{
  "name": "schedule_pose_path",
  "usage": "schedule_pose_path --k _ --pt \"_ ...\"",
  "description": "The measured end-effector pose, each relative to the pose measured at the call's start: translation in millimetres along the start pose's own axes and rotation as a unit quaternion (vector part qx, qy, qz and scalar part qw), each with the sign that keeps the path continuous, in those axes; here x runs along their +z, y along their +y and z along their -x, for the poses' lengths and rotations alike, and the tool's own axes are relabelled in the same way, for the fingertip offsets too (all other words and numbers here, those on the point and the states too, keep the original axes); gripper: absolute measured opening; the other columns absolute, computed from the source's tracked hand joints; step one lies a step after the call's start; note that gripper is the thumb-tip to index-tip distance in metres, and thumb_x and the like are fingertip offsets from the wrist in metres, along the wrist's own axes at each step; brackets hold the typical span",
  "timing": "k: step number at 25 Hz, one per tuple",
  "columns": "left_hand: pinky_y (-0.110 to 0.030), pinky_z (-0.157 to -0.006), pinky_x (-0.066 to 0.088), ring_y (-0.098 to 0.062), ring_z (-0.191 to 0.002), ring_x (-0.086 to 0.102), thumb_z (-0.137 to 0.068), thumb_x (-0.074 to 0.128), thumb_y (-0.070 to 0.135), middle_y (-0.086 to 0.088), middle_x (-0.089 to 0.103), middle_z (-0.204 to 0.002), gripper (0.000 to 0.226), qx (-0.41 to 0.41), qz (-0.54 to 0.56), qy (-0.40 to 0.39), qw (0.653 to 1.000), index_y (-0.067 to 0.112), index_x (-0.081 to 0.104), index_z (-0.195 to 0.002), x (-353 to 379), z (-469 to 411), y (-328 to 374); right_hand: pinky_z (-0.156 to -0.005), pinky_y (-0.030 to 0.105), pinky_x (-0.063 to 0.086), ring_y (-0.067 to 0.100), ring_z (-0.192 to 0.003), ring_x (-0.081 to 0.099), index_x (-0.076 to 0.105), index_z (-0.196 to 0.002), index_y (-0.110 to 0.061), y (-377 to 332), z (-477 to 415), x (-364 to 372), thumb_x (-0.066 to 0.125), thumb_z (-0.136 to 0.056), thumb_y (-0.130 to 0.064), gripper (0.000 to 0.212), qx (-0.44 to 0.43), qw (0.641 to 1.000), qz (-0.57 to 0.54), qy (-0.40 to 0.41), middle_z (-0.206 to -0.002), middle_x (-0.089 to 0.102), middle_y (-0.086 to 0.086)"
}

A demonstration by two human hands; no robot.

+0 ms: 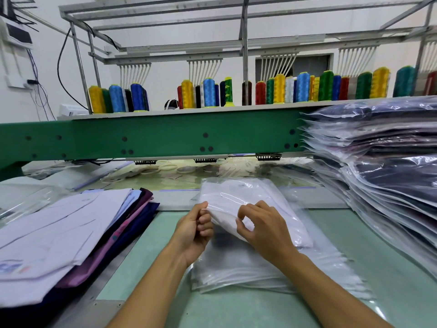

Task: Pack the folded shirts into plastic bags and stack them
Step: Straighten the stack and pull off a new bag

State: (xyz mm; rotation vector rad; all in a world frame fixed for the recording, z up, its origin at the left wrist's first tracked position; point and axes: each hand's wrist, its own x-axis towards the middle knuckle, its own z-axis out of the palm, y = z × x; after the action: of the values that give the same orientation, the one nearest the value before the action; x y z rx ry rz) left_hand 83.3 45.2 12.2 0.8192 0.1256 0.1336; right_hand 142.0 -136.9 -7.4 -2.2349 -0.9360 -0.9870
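**Current step:** closing the mouth of a filled bag.

**Hands.** The left hand (196, 224) has its fingers curled. It pinches the near edge of the plastic bag (250, 185) between thumb and forefinger. The right hand (264, 227), just beside it, pinches the same edge with thumb and fingertips. Both hands are clamped on the film, and neither is free.

**Task item.** The white shirt (220, 200) lies inside this bag and extends away from both hands toward the green machine beam (165, 136). The near end is lifted off the surface. Whether the flap is sealed cannot be told.

**Supply.** A sheaf of empty bags (236, 278) lies directly under the hands and wrists, on the table (390, 268).

**Work done.** A tall packed stack (390, 176), many bagged shirts deep, stands to the outer side of the right hand.

**Work left.** A pile of folded shirts (71, 230), unbagged, lies to the outer side of the left hand. Judged from this, the present bag needs closing and transfer to the packed stack. Each remaining shirt then repeats the cycle.
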Motion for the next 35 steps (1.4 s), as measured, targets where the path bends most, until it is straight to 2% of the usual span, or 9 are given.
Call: schedule_pose_path --k 5,8,11,14,17,23,29,33,35 --pt "-0.018 -0.039 0.034 -0.008 -0.044 0.032 -0.101 0.053 0.021 0.005 0.036 -0.057 0.034 0.031 0.045 0.033 0.998 0.021 0.041 -0.069 -5.2 -2.8 6.3 -0.068 0.03 0.04 0.013 -0.079 0.044 0.052 -0.079 -0.028 11.7 0.0 -2.2 0.06 -0.089 -0.035 0.015 0.013 0.999 -0.001 -0.033 -0.069 0.054 -0.014" --pt "-0.023 -0.057 0.04 -0.01 -0.051 0.044 -0.1 0.055 0.024 0.005 0.046 -0.057 0.035 0.045 0.042 0.06 0.996 0.023 0.044 -0.066 -8.4 -3.4 9.1 -0.067 0.031 0.04 0.013 -0.078 0.044 0.053 -0.078 -0.028 19.9 -0.8 -7.9 0.062 -0.088 -0.033 0.015 0.018 0.999 0.007 -0.036 -0.07 0.055 -0.015" --pt "-0.034 -0.074 0.047 -0.011 -0.058 0.053 -0.099 0.057 0.027 0.007 0.052 -0.059 0.034 0.056 0.027 0.072 0.995 0.024 0.047 -0.066 -11.6 -3.0 8.1 -0.066 0.029 0.032 0.011 -0.08 0.043 0.052 -0.079 -0.029 28.5 -1.3 -14.2 0.063 -0.088 -0.033 0.015 0.025 0.998 0.013 -0.047 -0.07 0.054 -0.015" --pt "-0.053 -0.09 0.052 -0.01 -0.058 0.052 -0.1 0.055 0.026 0.007 0.049 -0.059 0.036 0.07 0.059 0.077 0.993 0.024 0.047 -0.065 -16.0 -4.0 10.8 -0.065 0.029 0.029 0.011 -0.079 0.043 0.054 -0.079 -0.029 38.1 -0.5 -21.4 0.064 -0.087 -0.034 0.014 0.044 0.997 0.01 -0.061 -0.067 0.053 -0.012" --pt "-0.065 -0.09 0.051 -0.011 -0.059 0.046 -0.101 0.052 0.024 0.007 0.045 -0.058 0.036 0.082 0.092 0.078 0.989 0.024 0.044 -0.066 -22.1 -4.8 16.0 -0.064 0.031 0.033 0.011 -0.079 0.047 0.058 -0.082 -0.028 52.3 1.7 -30.5 0.066 -0.085 -0.035 0.01 0.098 0.994 -0.007 -0.057 -0.069 0.054 -0.007" --pt "-0.068 -0.091 0.047 -0.01 -0.057 0.043 -0.1 0.048 0.018 0.008 0.045 -0.052 0.035 0.098 0.137 0.094 0.981 0.024 0.042 -0.066 -30.1 -7.9 21.4 -0.065 0.034 0.048 0.0 -0.076 0.05 0.053 -0.08 -0.029 70.4 3.0 -39.1 0.062 -0.085 -0.035 0.012 0.168 0.984 -0.014 -0.05 -0.073 0.055 -0.013" --pt "-0.068 -0.088 0.05 -0.012 -0.057 0.042 -0.1 0.044 0.015 0.006 0.044 -0.052 0.036 0.133 0.152 0.109 0.973 0.023 0.042 -0.065 -35.7 -13.5 22.5 -0.054 0.035 0.041 0.026 -0.065 0.05 0.038 -0.074 -0.019 74.0 2.5 -38.2 0.06 -0.085 -0.026 0.025 0.204 0.979 -0.016 -0.003 -0.066 0.052 -0.002" --pt "-0.069 -0.095 0.048 -0.014 -0.06 0.046 -0.102 0.046 0.022 0.003 0.047 -0.058 0.037 0.139 0.154 0.122 0.971 0.021 0.043 -0.065 -37.4 -14.4 20.9 -0.05 0.035 0.03 0.025 -0.058 0.038 0.036 -0.072 -0.016 69.6 0.3 -33.7 0.063 -0.08 -0.016 0.028 0.197 0.978 -0.053 0.035 -0.06 0.044 0.002" --pt "-0.068 -0.096 0.048 -0.019 -0.067 0.051 -0.1 0.052 0.037 -0.004 0.052 -0.066 0.037 0.126 0.166 0.122 0.97 0.017 0.046 -0.069 -35.9 -12.5 18.9 -0.049 0.035 0.029 0.02 -0.056 0.033 0.036 -0.07 -0.015 67.6 -0.3 -31.5 0.064 -0.078 -0.012 0.029 0.189 0.977 -0.078 0.059 -0.059 0.043 0.005"
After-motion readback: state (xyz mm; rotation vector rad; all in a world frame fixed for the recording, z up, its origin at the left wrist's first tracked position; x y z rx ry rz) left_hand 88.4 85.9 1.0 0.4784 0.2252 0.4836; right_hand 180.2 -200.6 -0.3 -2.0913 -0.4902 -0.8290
